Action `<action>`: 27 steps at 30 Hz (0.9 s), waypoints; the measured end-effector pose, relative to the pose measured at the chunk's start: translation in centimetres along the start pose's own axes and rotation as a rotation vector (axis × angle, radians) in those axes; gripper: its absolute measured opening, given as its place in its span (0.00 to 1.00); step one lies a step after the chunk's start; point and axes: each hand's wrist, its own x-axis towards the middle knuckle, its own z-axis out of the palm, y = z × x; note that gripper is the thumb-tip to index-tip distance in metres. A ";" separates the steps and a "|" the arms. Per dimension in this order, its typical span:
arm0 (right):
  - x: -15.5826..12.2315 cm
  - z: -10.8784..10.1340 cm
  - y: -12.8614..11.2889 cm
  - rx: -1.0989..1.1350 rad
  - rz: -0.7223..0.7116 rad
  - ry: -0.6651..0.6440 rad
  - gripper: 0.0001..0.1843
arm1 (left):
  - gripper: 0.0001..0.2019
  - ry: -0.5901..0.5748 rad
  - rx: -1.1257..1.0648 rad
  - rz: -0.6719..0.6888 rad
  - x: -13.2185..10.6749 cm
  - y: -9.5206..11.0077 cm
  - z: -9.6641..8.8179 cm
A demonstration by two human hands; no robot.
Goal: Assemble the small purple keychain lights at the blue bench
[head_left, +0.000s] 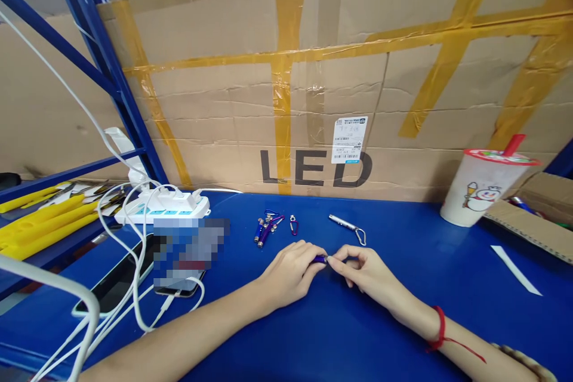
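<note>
My left hand [290, 271] rests on the blue table [403, 310], fingers curled round a small purple keychain flashlight [319, 259]. My right hand [362, 267] meets it from the right, fingertips pinched at the flashlight's end. Just beyond my hands lies a small heap of purple flashlights [266, 228], a loose purple carabiner clip [293, 225], and a silver flashlight [342, 222] with a clip on its chain.
A taped cardboard wall marked LED [313, 101] stands behind the table. A white power strip [163, 206] with cables and two phones [120, 277] lies left. A lidded drink cup [481, 188] with red straw stands right, next to an open carton [532, 221]. Yellow parts [40, 221] fill the left shelf.
</note>
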 end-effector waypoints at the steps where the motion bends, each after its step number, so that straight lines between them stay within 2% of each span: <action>1: 0.1 -0.1 0.1 0.008 0.010 -0.005 0.24 | 0.08 -0.012 -0.007 0.005 0.0 0.0 -0.1; 6: 0.4 -0.6 0.8 0.051 0.038 -0.038 0.22 | 0.10 -0.088 -0.075 0.063 0.0 -0.1 -0.4; 13: 0.5 -0.5 0.7 0.034 0.051 -0.018 0.22 | 0.11 -0.076 -0.100 0.088 -0.2 -0.1 -0.5; 18: 0.6 -0.4 1.1 0.011 -0.013 -0.007 0.21 | 0.11 -0.036 -0.054 0.088 -0.1 -0.1 -0.4; 22: 0.6 -0.4 1.3 -0.024 -0.116 0.088 0.20 | 0.11 0.026 0.034 0.053 0.0 0.0 -0.1; 24: 0.5 -0.4 1.2 -0.034 -0.189 0.137 0.19 | 0.10 0.029 0.074 0.030 0.0 0.0 0.1; 27: 0.4 -0.4 1.0 -0.051 -0.245 0.142 0.19 | 0.10 0.008 0.100 -0.002 0.0 0.1 0.2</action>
